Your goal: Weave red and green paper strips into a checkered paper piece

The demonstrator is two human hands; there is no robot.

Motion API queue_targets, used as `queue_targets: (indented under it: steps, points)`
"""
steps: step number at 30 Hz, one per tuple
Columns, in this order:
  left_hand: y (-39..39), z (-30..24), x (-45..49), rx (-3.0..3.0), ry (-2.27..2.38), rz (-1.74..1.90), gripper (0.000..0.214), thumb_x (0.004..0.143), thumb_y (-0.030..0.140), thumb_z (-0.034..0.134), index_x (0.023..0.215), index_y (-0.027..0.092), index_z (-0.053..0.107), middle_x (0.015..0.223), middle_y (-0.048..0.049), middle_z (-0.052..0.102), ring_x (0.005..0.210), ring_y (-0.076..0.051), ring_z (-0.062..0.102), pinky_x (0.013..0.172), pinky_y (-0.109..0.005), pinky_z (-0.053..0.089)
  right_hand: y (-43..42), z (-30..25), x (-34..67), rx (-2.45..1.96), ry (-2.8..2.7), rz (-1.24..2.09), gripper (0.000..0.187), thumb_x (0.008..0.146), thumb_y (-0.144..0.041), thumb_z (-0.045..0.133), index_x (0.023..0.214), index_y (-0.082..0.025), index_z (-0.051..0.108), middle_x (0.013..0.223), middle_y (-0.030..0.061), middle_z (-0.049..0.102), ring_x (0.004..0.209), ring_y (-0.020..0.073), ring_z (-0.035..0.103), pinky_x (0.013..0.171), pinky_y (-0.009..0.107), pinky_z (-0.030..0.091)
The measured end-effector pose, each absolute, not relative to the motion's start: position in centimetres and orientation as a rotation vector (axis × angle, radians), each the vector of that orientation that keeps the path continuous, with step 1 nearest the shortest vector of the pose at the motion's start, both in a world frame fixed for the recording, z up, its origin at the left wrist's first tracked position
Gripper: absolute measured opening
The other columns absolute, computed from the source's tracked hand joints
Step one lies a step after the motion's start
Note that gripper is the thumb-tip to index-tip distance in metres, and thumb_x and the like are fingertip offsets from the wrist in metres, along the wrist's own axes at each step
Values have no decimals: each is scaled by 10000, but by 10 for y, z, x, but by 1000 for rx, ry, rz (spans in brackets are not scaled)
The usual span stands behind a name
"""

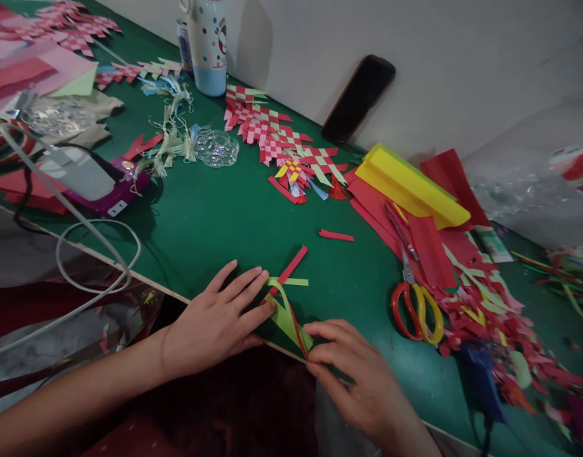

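L hand point(215, 324) and R hand point(353, 381) both at the near edge of the green table point(210, 235), working a small bunch of red & green paper strips point(286, 317), which lie on the table right at its edge, between the hands. Step in hand looks like early crossing of strips: a few loops/overlaps only, no tight woven section yet. L hand's fingers are together, mostly flat, tips on the strips from the left; can't tell if it's really gripping or just pressing down. R hand's fingers are curled, w/ thumb & fingertips closed on the strips' lower end, looks like a light pinch. Crossing needs to stay held in place for now. Loose red strip point(336, 235) just ahead on the table. Finished red/green woven paper piece point(272, 130) further up, by the wall. To the right, orange-and-yellow-handled scissors point(413, 314) lie beside a heap of paper scraps point(482, 304), near red sheets point(381, 209) & a yellow block point(408, 184).
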State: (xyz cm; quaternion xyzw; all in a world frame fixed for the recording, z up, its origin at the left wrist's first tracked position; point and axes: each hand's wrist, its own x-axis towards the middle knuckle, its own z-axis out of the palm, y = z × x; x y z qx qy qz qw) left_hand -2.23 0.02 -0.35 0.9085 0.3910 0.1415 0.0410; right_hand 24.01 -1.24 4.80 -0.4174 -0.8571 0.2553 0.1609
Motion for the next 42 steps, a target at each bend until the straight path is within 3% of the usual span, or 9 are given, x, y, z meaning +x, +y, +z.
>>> queue_targets:
  steps: [8, 14, 17, 22, 24, 29, 31, 35, 42]
  points:
    - [1, -5, -23, 2764, 1195, 435, 479, 910, 551, 553, 1280, 247, 544, 1506, -161, 411, 1413, -293, 362, 1189, -541, 126, -9, 61, 226, -992, -2482, 728, 92, 874, -147, 599, 870, -222, 652, 1046, 53, 711, 947, 163, 642, 824, 307, 557]
    - [4, -7, -25, 2760, 1122, 469, 452, 956, 538, 476, 1307, 262, 546, 1512, -28, 434, 1417, -284, 346, 1207, -532, 58, 6, 58, 221, -1086, -2386, 512, 79, 889, -175, 596, 901, -236, 645, 1033, 50, 719, 945, 169, 671, 830, 314, 559]
    - [4, -7, -26, 2767, 1119, 491, 450, 960, 538, 467, 1303, 258, 549, 1511, -32, 435, 1414, -275, 354, 1208, -532, 52, 21, 50, 220, -1239, -2236, 458, 59, 910, -226, 587, 929, -240, 641, 1011, 46, 720, 935, 176, 680, 815, 319, 558]
    - [3, -7, -26, 2735, 1158, 529, 435, 938, 531, 518, 1280, 266, 557, 1523, -112, 394, 1404, -277, 378, 1199, -534, 106, 44, 29, 227, -1592, -2088, 429, 420, 923, -445, 552, 1272, -211, 540, 1081, 99, 698, 911, 218, 679, 700, 337, 570]
    - [2, -6, -26, 2721, 1166, 532, 446, 921, 529, 548, 1285, 272, 554, 1504, -116, 409, 1417, -299, 351, 1192, -543, 140, 46, 22, 231, -1636, -2159, 344, 467, 921, -481, 535, 1284, -188, 532, 1077, 119, 695, 949, 253, 666, 723, 383, 567]
    - [2, -2, -26, 2681, 1184, 544, 449, 890, 511, 603, 1276, 286, 560, 1402, -98, 483, 1415, -327, 329, 1174, -560, 215, 35, 18, 231, -1532, -2244, 124, 199, 947, -357, 526, 957, -198, 645, 969, 90, 709, 950, 240, 642, 836, 416, 539]
    - [2, -2, -26, 2674, 1185, 549, 434, 894, 502, 600, 1271, 290, 562, 1386, -94, 487, 1404, -323, 341, 1171, -567, 224, 30, 18, 226, -1408, -2370, 112, 187, 953, -303, 525, 1005, -185, 660, 1076, 98, 707, 1073, 246, 611, 935, 432, 505]
    - [2, -1, -25, 2674, 1190, 537, 438, 893, 504, 600, 1269, 283, 562, 1390, -104, 469, 1396, -328, 344, 1163, -576, 244, 21, 17, 218, -1274, -2665, 107, 370, 967, -326, 500, 1277, -140, 584, 1362, 108, 594, 1337, 295, 440, 1045, 482, 427]
    - [2, -3, -25, 2661, 1207, 544, 437, 889, 509, 603, 1264, 288, 566, 1366, -118, 468, 1393, -325, 348, 1154, -567, 278, 1, 22, 233, -1242, -2700, 90, 296, 961, -267, 512, 1217, -177, 632, 1304, 70, 644, 1277, 281, 491, 1055, 494, 380]
